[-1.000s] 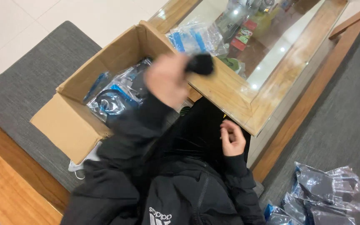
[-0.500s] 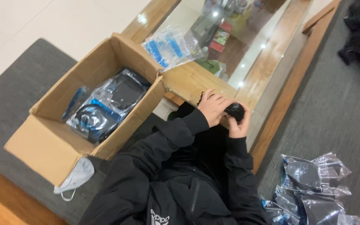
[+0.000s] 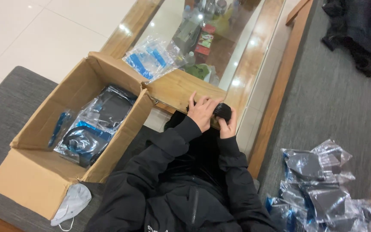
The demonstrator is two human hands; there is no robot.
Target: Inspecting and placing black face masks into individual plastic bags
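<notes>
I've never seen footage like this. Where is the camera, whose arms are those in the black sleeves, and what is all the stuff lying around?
There is no machine here: the camera sits on a person's head and looks down, so you see the person's own black jacket and both arms. The left hand and the right hand meet around a small black object; what it is exactly cannot be told. To the person's left, an open cardboard box rests on a grey cushion and holds plastic-wrapped black and blue items. A grey face mask lies beside the box. Ahead stands a wooden table with a glass top, with a clear bag on it. To the right, a pile of similar wrapped packets lies on the grey seat.
</notes>
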